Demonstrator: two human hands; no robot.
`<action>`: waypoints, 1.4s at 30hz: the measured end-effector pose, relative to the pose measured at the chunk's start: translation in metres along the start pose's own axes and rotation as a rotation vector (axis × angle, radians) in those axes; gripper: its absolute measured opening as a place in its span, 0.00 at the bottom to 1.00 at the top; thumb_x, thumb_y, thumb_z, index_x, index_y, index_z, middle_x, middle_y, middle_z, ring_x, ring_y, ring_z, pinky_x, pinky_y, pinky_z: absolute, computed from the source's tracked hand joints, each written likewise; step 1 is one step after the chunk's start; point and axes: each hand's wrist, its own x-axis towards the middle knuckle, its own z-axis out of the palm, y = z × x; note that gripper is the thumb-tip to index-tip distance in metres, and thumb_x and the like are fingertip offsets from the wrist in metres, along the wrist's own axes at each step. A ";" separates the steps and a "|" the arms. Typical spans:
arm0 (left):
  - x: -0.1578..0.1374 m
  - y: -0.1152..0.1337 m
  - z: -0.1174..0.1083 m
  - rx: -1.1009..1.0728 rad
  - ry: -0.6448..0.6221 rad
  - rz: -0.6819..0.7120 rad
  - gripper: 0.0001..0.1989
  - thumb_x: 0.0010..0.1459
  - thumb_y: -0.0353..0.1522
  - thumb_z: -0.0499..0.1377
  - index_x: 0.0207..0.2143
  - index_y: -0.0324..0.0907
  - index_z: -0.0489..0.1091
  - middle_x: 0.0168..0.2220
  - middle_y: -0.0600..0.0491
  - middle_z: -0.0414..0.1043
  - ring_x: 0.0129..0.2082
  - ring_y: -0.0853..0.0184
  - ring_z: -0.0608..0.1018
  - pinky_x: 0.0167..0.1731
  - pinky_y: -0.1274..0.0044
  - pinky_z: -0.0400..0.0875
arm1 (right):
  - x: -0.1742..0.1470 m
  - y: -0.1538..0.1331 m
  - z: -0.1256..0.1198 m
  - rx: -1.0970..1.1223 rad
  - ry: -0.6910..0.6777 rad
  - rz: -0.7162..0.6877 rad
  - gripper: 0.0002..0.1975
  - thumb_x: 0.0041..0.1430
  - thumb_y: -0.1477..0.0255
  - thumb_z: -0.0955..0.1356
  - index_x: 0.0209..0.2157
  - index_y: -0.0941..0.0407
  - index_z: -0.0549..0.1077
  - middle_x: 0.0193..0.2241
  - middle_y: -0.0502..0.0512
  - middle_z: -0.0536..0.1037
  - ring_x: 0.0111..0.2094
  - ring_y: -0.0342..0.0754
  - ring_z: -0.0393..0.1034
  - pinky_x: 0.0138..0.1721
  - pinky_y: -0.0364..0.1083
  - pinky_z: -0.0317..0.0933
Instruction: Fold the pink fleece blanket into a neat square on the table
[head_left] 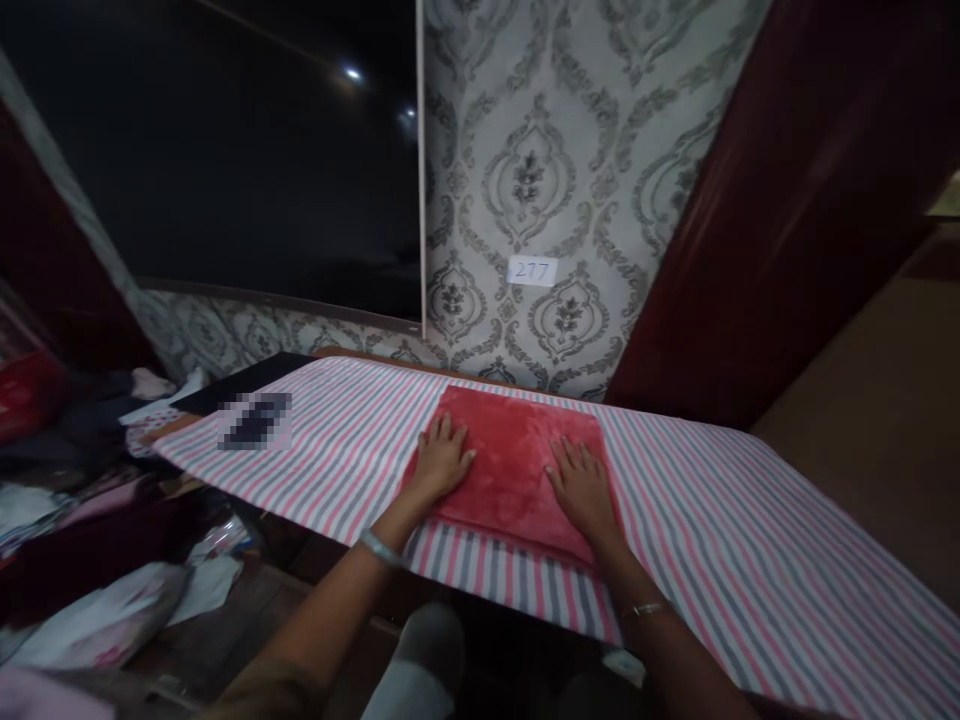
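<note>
A folded red plush cloth lies flat on a table spread with a striped pink, grey and white tablecloth. On the cloth's left side rests my left hand, palm down with its fingers spread. My right hand lies flat on the right side, fingers apart too. Neither hand grips anything; both press on or touch the plush surface. The folded layers show along the front edge.
A blurred-out dark item lies at the table's left. Behind are a large dark television and a patterned wall with a paper label. Piled clothes and bags fill the lower left. A dark red pillar stands right.
</note>
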 end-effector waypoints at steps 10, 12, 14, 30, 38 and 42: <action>0.081 -0.048 -0.002 -0.436 -0.020 -0.391 0.19 0.60 0.30 0.56 0.54 0.34 0.70 0.53 0.38 0.74 0.52 0.56 0.76 0.47 0.74 0.69 | -0.006 0.012 0.023 -0.063 0.145 -0.090 0.29 0.67 0.62 0.53 0.63 0.56 0.64 0.64 0.62 0.64 0.64 0.64 0.54 0.58 0.63 0.55; 0.092 -0.053 0.003 -0.505 -0.034 -0.409 0.14 0.58 0.31 0.59 0.46 0.34 0.73 0.46 0.40 0.77 0.45 0.58 0.79 0.40 0.75 0.71 | -0.007 0.012 0.023 -0.081 0.151 -0.098 0.28 0.67 0.62 0.52 0.63 0.57 0.65 0.63 0.62 0.65 0.64 0.63 0.55 0.57 0.62 0.56; 0.101 -0.057 0.004 -0.575 -0.049 -0.428 0.10 0.57 0.32 0.61 0.39 0.35 0.74 0.38 0.44 0.78 0.37 0.62 0.79 0.34 0.76 0.70 | -0.007 0.011 0.021 -0.101 0.145 -0.102 0.28 0.68 0.63 0.52 0.62 0.58 0.65 0.63 0.61 0.65 0.63 0.62 0.56 0.57 0.61 0.57; 0.109 -0.059 0.007 -0.978 -0.087 -0.408 0.06 0.55 0.33 0.63 0.35 0.40 0.72 0.28 0.53 0.76 0.28 0.66 0.78 0.29 0.77 0.73 | -0.006 0.012 0.022 -0.101 0.134 -0.102 0.30 0.68 0.62 0.51 0.63 0.59 0.64 0.63 0.61 0.65 0.64 0.63 0.54 0.57 0.61 0.57; 0.103 -0.050 0.022 -0.772 0.139 -0.531 0.16 0.59 0.28 0.57 0.51 0.39 0.65 0.60 0.36 0.64 0.59 0.52 0.69 0.54 0.67 0.63 | -0.007 0.011 0.018 -0.105 0.116 -0.105 0.30 0.68 0.62 0.51 0.62 0.59 0.65 0.63 0.60 0.65 0.63 0.63 0.55 0.57 0.61 0.57; 0.108 -0.058 0.017 -0.840 0.053 -0.543 0.15 0.54 0.30 0.63 0.45 0.37 0.69 0.51 0.38 0.73 0.55 0.51 0.73 0.51 0.70 0.67 | -0.007 0.011 0.019 -0.107 0.118 -0.106 0.29 0.69 0.62 0.51 0.61 0.60 0.66 0.63 0.61 0.65 0.64 0.62 0.54 0.57 0.61 0.57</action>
